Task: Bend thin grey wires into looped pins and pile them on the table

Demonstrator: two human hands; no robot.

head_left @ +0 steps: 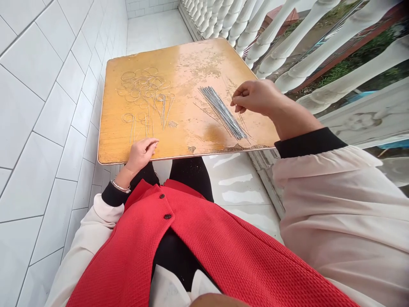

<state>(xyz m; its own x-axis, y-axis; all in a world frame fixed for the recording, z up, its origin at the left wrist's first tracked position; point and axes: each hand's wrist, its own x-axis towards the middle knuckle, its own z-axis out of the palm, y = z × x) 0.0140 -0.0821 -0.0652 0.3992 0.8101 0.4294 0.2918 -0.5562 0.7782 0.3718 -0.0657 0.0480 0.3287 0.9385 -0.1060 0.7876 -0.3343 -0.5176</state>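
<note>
My right hand (255, 97) hovers over the right side of the table, thumb and fingertips pinched together. Thin wire lines run by its fingertips, but whether one is in the pinch I cannot make out. Just left of it lies a bundle of straight grey metal wires (222, 111), slanting across the tabletop. My left hand (142, 152) is at the near edge with its fingers curled in; anything inside is hidden. Beyond it are several wires bent into loops with long legs (132, 123), and a tangled group of looped wires (140, 87) farther back.
The worn wooden table (185, 140) has peeling patches and a chipped near edge. A white tiled wall (47, 106) runs along the left. White balusters (265, 42) line the right side, with greenery outside. Pale floor (153, 32) shows beyond the table.
</note>
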